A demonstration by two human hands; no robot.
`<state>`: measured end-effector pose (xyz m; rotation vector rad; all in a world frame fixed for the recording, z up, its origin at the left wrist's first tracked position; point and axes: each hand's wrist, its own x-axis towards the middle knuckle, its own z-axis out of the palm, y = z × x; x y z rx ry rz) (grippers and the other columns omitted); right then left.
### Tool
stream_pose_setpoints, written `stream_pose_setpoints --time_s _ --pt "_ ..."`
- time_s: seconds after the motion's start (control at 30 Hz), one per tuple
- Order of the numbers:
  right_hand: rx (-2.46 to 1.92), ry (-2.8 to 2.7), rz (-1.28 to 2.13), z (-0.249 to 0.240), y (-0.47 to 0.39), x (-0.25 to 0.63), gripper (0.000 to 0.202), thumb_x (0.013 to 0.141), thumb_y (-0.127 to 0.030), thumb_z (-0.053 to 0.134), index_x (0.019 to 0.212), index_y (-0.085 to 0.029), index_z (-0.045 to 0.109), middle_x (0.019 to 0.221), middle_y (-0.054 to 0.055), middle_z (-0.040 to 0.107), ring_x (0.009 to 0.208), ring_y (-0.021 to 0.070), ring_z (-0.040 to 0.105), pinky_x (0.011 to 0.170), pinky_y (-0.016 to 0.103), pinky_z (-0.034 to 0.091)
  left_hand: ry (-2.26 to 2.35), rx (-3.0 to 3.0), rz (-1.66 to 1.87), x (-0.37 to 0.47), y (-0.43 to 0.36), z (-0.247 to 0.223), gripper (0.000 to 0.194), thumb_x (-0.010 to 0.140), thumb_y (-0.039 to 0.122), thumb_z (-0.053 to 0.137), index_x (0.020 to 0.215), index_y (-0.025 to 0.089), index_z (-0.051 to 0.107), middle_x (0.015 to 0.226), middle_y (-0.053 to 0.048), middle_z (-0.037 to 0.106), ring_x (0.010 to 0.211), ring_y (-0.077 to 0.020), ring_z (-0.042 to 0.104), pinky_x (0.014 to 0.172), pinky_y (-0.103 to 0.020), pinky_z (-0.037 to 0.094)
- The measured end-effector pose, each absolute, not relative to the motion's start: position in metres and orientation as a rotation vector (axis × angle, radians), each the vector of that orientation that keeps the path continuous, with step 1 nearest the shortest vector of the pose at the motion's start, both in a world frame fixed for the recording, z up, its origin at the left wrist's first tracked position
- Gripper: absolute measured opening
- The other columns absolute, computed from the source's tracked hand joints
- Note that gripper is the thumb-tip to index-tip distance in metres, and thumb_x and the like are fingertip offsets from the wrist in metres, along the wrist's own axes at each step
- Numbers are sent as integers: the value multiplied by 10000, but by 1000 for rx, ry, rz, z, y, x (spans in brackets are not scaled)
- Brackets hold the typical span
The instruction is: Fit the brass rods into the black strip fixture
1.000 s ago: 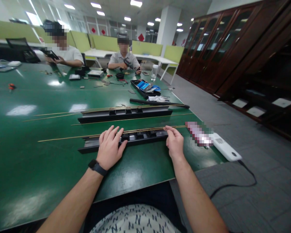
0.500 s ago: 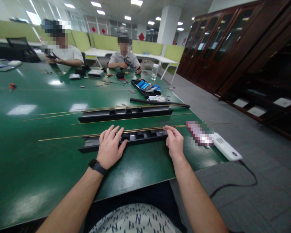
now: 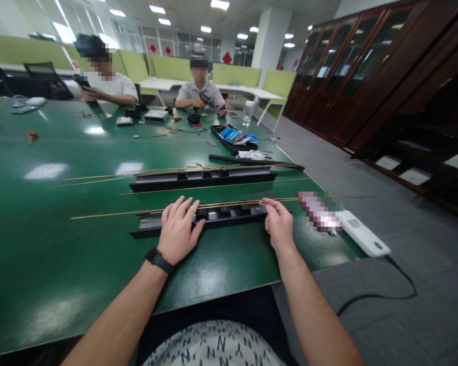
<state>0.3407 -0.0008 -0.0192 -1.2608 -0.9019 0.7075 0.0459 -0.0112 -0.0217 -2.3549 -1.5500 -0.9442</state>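
My left hand [image 3: 179, 229] lies with its fingers spread across the near black channel [image 3: 234, 218], its fingertips by the thin golden rods [image 3: 114, 215] along the channel's far edge. At the channel's right end, my right hand [image 3: 278, 218] has thumb and forefinger pinched together on the golden rods; how many it holds is too small to tell. Beyond lies a second black channel [image 3: 202, 181] with more long golden rods on it. One single rod [image 3: 168, 190] rests on the green table between the two channels.
A red phone [image 3: 316, 211] and a white power bank [image 3: 366, 234] with a black cable lie at the right edge. Behind are a black tray [image 3: 229, 147], white gloves [image 3: 254, 155], a black bar [image 3: 252, 161] and a glass [image 3: 248, 113]. Two people sit across the green table [image 3: 80, 264].
The whole view has shifted slightly, so things appear a little further right. Both hands keep about the same place on the near channel and rods.
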Motion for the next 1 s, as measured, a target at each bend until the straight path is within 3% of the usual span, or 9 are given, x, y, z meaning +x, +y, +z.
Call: stream_pose_setpoints --time_s 1.0 --pt "-1307 -894 663 -19 -1 341 384 841 -424 691 1092 -152 796 1099 119 804 376 41 439 325 219 277 -1594 -2369 -936 47 -12 -19 523 1025 415 518 1503 207 559 1525 -160 593 1519 -354 432 1245 -558 291"
